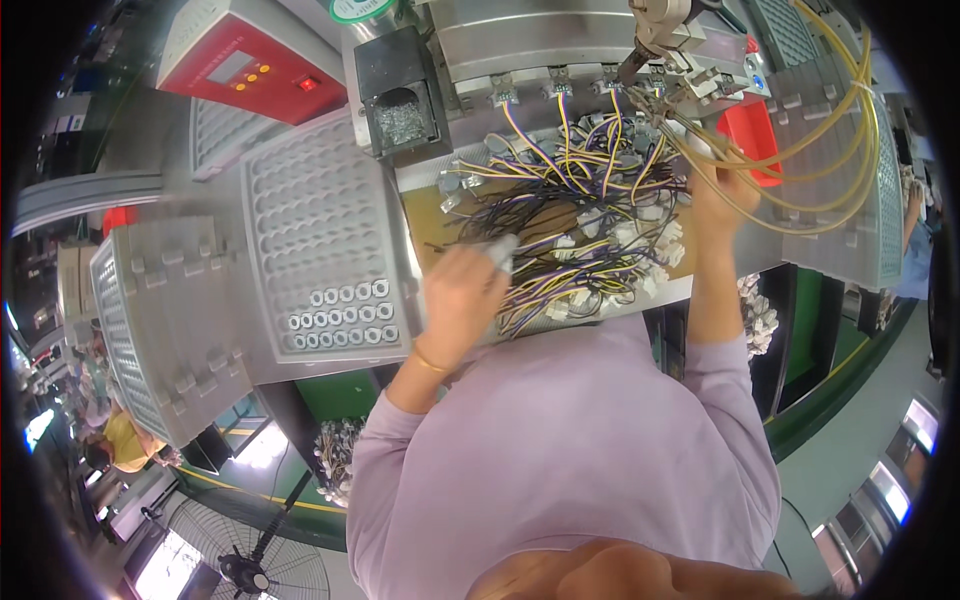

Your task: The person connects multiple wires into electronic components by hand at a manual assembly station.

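Wires with pale connectors (590,175) lie in a tangled heap on the tan work surface (425,215), between the left hand (463,298) and the right hand (722,198); a few rise to small clamps (560,82) along the metal fixture (530,30) behind; the left hand bends its fingers at the heap's left edge, a pale blurred shape at their tips, and whether they grip it I cannot tell; the right hand reaches in at the far right, fingertips blurred, its grip equally unclear. Drawing one wire out could, I judge, drag neighbours along, since the strands cross so thickly; a sharp tug might also strain those at the clamps; the looping yellow tubes (865,92) pass close by the right hand and could snag it. On the left, a pocketed tray (310,215) carries ring-shaped parts (337,316) in its nearer rows; a black box (395,65) holds small clear or silvery bits (402,120); a red bin (757,140) stands just beside the right hand, its contents indistinct.
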Tool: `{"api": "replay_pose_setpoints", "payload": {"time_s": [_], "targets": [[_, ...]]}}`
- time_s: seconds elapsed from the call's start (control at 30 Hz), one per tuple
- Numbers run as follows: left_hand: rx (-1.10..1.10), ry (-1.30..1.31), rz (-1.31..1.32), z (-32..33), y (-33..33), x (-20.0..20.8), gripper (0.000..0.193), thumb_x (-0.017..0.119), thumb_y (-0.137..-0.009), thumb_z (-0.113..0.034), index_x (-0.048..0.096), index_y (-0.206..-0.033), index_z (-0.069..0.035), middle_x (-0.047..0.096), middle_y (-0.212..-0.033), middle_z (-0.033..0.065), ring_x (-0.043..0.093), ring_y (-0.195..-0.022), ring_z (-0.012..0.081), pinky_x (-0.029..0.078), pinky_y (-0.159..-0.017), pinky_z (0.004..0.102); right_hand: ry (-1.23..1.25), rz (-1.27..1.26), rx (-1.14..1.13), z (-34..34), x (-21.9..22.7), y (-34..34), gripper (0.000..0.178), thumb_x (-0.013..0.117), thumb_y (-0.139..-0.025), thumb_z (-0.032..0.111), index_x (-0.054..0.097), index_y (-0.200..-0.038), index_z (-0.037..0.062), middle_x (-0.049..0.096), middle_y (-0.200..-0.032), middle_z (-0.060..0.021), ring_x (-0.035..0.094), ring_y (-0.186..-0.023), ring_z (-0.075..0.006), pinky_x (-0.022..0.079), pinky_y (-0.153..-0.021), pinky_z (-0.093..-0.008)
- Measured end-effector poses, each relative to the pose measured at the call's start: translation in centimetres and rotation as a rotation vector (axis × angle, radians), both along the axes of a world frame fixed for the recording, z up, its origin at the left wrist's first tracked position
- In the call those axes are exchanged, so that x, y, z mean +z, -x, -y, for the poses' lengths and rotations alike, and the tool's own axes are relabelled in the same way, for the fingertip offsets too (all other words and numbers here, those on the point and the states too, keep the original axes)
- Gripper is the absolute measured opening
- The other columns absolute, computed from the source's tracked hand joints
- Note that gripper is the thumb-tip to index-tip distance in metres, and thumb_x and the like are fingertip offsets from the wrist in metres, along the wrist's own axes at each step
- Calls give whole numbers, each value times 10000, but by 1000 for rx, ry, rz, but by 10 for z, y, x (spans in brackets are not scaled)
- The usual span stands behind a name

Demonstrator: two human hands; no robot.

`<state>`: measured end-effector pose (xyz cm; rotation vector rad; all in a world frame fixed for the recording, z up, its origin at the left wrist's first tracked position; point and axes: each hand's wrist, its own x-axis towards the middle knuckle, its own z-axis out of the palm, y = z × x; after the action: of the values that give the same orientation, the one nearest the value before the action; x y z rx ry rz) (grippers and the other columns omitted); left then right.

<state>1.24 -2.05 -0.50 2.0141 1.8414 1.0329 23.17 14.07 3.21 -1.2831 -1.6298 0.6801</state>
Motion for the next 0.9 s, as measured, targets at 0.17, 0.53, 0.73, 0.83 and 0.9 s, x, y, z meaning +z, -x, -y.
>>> {"api": "replay_pose_setpoints", "payload": {"time_s": [0.17, 0.53, 0.73, 0.83, 0.9], "targets": [[132, 147, 185, 8, 21, 46, 282, 629, -649, 24, 638, -923, -43, 561, -657, 71, 496, -540, 212, 412, -505, 287, -311, 214, 617, 52, -9, 30, 235, 637, -630, 108, 627, -837, -3, 585, -670, -96, 534, -540, -205, 428, -492, -313], [259, 192, 240, 25, 49, 14, 337, 609, -644, 24, 639, -971, -56, 624, -755, 68, 524, -606, 152, 426, -598, 240, 91, -33, 942, 67, 8, 76, 103, 595, -669, 37, 499, -697, 9, 418, -502, -75, 423, -420, -201, 326, -416, -317], [1167, 414, -373, 116, 181, -79, 263, 551, -752, -173, 613, -951, -12, 586, -796, 153, 536, -749, 308, 419, -758, 389, 226, -110, 833, 62, 3, 68, 86, 610, -655, 23, 529, -681, 7, 405, -485, -39, 368, -412, -79, 275, -385, -257], [1178, 422, -750, 147, 184, -119, 303, 552, -752, -261, 622, -915, -15, 574, -798, 152, 499, -808, 317, 363, -814, 441, 206, -75, 799, 64, 8, 76, 101, 623, -656, 55, 533, -668, 10, 372, -464, -40, 330, -397, -89, 257, -377, -257], [1174, 397, -684, 138, 173, -114, 312, 558, -744, -275, 624, -910, -19, 572, -821, 154, 479, -854, 322, 326, -846, 453, 190, -9, 793, 64, 13, 78, 110, 628, -662, 69, 535, -664, 11, 362, -456, -41, 320, -393, -94, 257, -376, -260]]}}
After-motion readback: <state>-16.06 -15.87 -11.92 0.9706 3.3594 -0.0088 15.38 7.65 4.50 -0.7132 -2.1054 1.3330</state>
